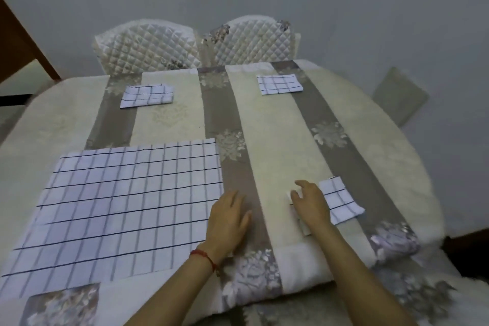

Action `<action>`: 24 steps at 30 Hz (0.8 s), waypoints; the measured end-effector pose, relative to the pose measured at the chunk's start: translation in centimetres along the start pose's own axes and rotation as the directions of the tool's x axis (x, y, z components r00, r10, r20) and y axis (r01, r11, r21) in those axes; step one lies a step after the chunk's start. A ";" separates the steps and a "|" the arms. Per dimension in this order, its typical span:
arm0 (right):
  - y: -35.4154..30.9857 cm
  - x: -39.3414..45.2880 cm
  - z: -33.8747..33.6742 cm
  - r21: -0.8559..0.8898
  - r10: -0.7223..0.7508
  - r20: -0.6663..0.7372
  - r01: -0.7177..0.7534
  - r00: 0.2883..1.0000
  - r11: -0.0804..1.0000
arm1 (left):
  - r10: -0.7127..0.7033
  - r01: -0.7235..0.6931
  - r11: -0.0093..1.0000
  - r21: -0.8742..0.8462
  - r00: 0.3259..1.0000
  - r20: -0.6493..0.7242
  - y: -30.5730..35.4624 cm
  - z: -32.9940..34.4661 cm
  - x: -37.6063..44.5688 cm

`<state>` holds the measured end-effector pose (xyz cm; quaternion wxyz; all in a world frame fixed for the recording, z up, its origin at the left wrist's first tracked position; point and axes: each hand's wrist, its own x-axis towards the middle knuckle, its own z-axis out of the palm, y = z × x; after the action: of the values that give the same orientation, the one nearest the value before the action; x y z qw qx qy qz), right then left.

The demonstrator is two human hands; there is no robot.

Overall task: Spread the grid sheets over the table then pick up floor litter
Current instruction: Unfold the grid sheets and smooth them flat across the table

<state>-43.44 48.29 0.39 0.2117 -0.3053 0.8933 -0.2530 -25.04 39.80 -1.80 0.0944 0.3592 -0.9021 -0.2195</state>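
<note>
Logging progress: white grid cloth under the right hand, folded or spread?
Folded. The white grid cloth under the right hand is a small packet beside the big spread sheet.

part of the folded grid sheet (341,200) is being covered by the right hand (312,204), so whether its edge is being pinched cannot be told. the near right corner of the spread grid sheet (119,209) is being hidden under the left hand (227,222), and its near left corner is being cut off by the frame. both forearms are being cropped at the bottom edge. the chair (401,95) at the right is being blurred.
</note>
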 end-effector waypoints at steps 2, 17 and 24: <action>3.6 1.1 -2.5 -0.015 0.062 -0.035 -0.063 0.997 0.998 | -0.049 0.047 0.996 -0.077 0.999 -0.019 3.2 1.4 1.0; 11.4 3.5 -4.6 0.100 0.321 -0.098 -0.312 0.942 0.945 | -0.397 0.436 0.839 -0.325 0.900 0.181 11.4 9.0 4.6; 11.4 2.1 -6.2 0.264 0.374 -0.026 -0.354 0.927 0.897 | -0.460 0.397 0.704 -0.589 0.887 0.048 11.5 7.9 4.2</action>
<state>-53.30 56.72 -1.88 0.2584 -0.0932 0.9020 -0.3331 -37.69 46.97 -3.43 0.1925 0.5232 -0.6757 -0.4823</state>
